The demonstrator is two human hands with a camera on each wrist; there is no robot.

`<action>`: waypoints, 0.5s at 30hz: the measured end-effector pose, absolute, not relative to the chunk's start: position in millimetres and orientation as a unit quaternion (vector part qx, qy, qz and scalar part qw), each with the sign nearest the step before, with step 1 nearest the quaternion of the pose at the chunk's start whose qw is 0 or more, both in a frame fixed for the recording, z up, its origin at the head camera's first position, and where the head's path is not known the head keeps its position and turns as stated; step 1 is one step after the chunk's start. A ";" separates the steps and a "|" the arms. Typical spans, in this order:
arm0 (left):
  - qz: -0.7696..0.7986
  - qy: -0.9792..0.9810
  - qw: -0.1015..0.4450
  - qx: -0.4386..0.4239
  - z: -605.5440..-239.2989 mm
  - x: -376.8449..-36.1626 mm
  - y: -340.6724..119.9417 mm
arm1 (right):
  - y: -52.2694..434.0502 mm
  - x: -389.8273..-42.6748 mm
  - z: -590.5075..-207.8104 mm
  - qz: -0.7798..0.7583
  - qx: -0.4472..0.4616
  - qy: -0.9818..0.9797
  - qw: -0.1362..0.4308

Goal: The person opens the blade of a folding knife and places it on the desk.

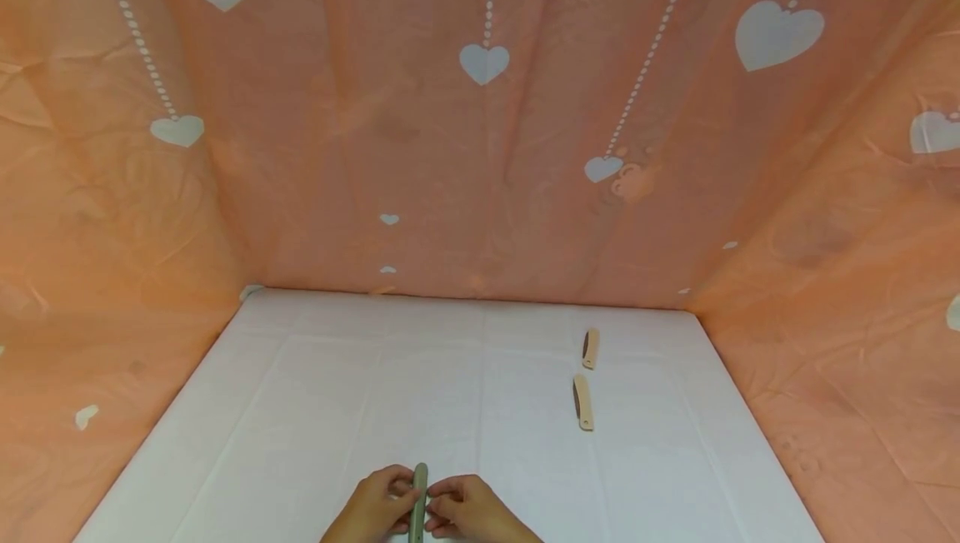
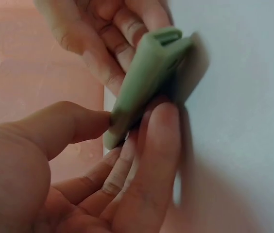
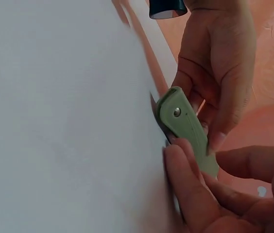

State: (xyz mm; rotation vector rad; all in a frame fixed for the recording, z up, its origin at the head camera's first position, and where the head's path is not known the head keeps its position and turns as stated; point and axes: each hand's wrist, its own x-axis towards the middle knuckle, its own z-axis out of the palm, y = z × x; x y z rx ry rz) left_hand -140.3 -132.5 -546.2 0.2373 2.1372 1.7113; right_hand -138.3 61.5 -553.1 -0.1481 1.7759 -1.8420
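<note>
Peach cloth printed with white hearts (image 1: 484, 62) walls in my view on three sides, and below it a white table (image 1: 337, 393) runs toward me. At its near edge I have both hands on a green folding knife (image 1: 418, 503), which stands on edge between them, pointing away from me. My left hand (image 1: 378, 505) pinches it from the left; in the left wrist view the thumb (image 2: 74, 121) presses one flat face while the fingers (image 2: 151, 160) curl behind the other. My right hand (image 1: 468, 510) grips it from the right, fingers wrapped along the handle just below the metal rivet (image 3: 177, 112). Farther out on the right side of the table I see two tan folding knives (image 1: 583, 401) lying end to end, slightly apart, well clear of my hands.
</note>
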 end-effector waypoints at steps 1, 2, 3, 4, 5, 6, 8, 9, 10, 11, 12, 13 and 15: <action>0.608 0.766 0.191 0.087 -546.3 -140.3 -132.7 | 61.2 -138.4 -553.6 -0.689 -0.054 0.665 0.283; 0.599 0.775 0.181 0.092 -546.0 -140.4 -132.9 | 61.1 -138.7 -554.0 -0.689 -0.055 0.667 0.280; 0.590 0.783 0.171 0.097 -545.5 -140.6 -132.9 | 61.1 -139.2 -554.1 -0.690 -0.057 0.667 0.275; 0.581 0.791 0.163 0.100 -544.7 -140.8 -132.5 | 61.6 -139.4 -554.0 -0.691 -0.061 0.668 0.270; 0.576 0.796 0.155 0.102 -543.5 -141.2 -131.8 | 62.4 -139.9 -553.5 -0.692 -0.065 0.668 0.266; 0.571 0.801 0.148 0.103 -541.7 -141.7 -131.1 | 63.2 -140.6 -553.0 -0.694 -0.071 0.667 0.261; 0.565 0.807 0.138 0.104 -537.9 -143.4 -129.3 | 64.8 -142.1 -550.9 -0.703 -0.082 0.661 0.249; 0.568 0.805 0.137 0.103 -535.7 -144.2 -128.5 | 65.5 -142.9 -549.0 -0.709 -0.087 0.657 0.243; 0.572 0.802 0.136 0.103 -533.3 -145.4 -127.5 | 66.1 -143.8 -547.2 -0.714 -0.089 0.653 0.236; 0.579 0.797 0.137 0.104 -530.5 -146.4 -126.6 | 66.5 -145.0 -545.5 -0.721 -0.092 0.648 0.228; 0.586 0.792 0.136 0.105 -527.7 -147.4 -125.7 | 67.0 -146.4 -542.9 -0.725 -0.094 0.646 0.220; 0.595 0.785 0.135 0.107 -525.0 -148.6 -124.7 | 67.5 -147.9 -540.5 -0.729 -0.092 0.644 0.214; 0.615 0.770 0.130 0.110 -518.3 -150.8 -122.0 | 68.6 -151.9 -534.6 -0.738 -0.084 0.637 0.206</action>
